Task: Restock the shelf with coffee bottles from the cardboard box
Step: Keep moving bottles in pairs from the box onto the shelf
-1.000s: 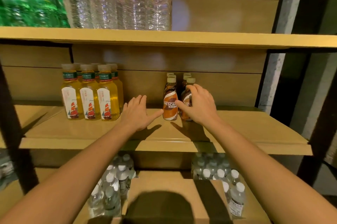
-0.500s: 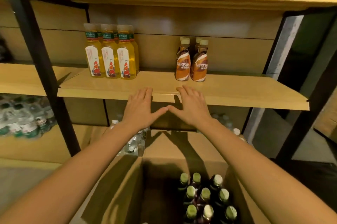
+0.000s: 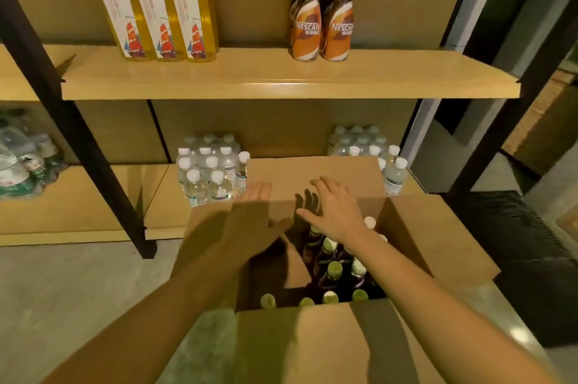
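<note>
Capped coffee bottles [image 3: 333, 271] stand in the open cardboard box [image 3: 438, 246] directly beneath our right hand [image 3: 336, 211], fingers spread, empty; our left hand [image 3: 253, 221] hovers flat alongside, below two stocked bottles [image 3: 322, 17] on the shelf [image 3: 281, 83].

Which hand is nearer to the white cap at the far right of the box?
The right hand; it hovers beside the white cap. The left hand is farther, across the box's opening.
</note>
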Demonstrator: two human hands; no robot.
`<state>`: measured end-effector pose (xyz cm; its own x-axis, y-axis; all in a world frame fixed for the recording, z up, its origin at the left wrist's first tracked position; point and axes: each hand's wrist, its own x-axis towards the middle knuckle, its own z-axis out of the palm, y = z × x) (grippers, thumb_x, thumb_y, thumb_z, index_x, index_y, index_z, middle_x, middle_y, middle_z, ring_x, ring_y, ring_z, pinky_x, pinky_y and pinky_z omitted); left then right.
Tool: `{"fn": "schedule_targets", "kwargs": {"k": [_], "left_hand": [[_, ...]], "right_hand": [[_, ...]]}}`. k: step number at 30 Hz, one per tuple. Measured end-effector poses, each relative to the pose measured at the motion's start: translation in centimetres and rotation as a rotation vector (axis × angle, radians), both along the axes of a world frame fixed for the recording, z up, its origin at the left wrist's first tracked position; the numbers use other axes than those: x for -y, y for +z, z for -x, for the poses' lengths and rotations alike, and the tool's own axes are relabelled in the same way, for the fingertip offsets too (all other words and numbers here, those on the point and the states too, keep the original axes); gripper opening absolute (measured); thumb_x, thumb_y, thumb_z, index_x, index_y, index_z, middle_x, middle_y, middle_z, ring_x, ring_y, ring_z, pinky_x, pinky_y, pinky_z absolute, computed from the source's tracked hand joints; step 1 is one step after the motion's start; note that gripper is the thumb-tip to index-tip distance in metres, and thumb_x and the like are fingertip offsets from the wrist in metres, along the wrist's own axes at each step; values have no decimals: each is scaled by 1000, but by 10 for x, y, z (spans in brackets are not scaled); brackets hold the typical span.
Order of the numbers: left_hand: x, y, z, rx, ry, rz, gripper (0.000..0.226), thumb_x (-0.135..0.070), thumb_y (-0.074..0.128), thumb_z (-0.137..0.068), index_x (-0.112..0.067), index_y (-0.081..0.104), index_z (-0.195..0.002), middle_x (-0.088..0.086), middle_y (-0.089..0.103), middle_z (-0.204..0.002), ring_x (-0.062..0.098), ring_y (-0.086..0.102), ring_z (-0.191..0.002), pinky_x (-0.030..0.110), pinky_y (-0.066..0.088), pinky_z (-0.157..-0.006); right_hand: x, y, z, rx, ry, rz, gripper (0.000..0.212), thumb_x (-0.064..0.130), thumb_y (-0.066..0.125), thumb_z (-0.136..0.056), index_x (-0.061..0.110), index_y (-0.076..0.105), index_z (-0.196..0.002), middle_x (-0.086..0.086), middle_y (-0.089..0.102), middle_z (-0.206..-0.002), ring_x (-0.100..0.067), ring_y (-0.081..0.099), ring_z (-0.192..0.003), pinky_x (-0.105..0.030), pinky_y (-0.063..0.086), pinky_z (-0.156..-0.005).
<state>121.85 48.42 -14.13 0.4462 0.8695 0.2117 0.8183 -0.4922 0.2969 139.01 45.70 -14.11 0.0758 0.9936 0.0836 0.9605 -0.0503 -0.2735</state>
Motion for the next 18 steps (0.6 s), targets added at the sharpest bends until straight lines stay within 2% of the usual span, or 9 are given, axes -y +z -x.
{"fn": "schedule_targets", "kwargs": {"k": [2, 4, 7, 14, 16, 18], "left_hand": [[6, -30, 2, -41, 9, 128, 74, -58, 53, -82, -15, 33, -138, 7, 44, -142, 25, 45, -128, 38, 38, -108], [8, -59, 1, -70, 3, 262, 80, -57, 49, -85, -15, 19, -146, 7, 24, -155, 25, 25, -142, 38, 23, -117], [13, -89, -4, -110, -28, 402, 83, -53, 48, -87, -17, 7, -150, 4, 6, -159, 22, 6, -147, 37, 15, -118], [13, -131, -5, -215, -46, 514, 84, -52, 51, -87, -17, 8, -150, 4, 8, -159, 21, 10, -147, 34, 19, -117], [16, -134, -6, -235, -78, 594, 84, -48, 56, -86, -17, 10, -149, 4, 14, -158, 22, 18, -145, 34, 22, -115], [16, -141, -5, -209, -73, 703, 85, -45, 65, -81, -18, 19, -146, 5, 28, -152, 25, 33, -137, 37, 31, -110]], "right_hand": [[5, -26, 0, -4, -4, 57, 72, 57, 49, -86, 18, 30, -143, -8, 29, -153, -29, 29, -139, -44, 24, -113], [9, -52, 1, -4, 4, 111, 73, 57, 50, -86, 17, 31, -143, -8, 34, -150, -30, 34, -135, -43, 27, -111], [11, -88, 0, 11, 53, 201, 73, 52, 54, -86, 15, 29, -144, -9, 32, -150, -29, 31, -137, -43, 24, -114], [-2, -140, -7, 40, 200, 321, 70, 46, 54, -87, 13, 30, -144, -9, 31, -151, -29, 30, -138, -42, 24, -114], [-3, -149, -6, 49, 256, 375, 69, 43, 55, -88, 13, 29, -144, -9, 30, -152, -29, 31, -138, -42, 23, -114], [-2, -153, -5, 55, 334, 450, 67, 41, 53, -89, 13, 28, -145, -9, 28, -153, -29, 31, -138, -42, 21, -116]]}}
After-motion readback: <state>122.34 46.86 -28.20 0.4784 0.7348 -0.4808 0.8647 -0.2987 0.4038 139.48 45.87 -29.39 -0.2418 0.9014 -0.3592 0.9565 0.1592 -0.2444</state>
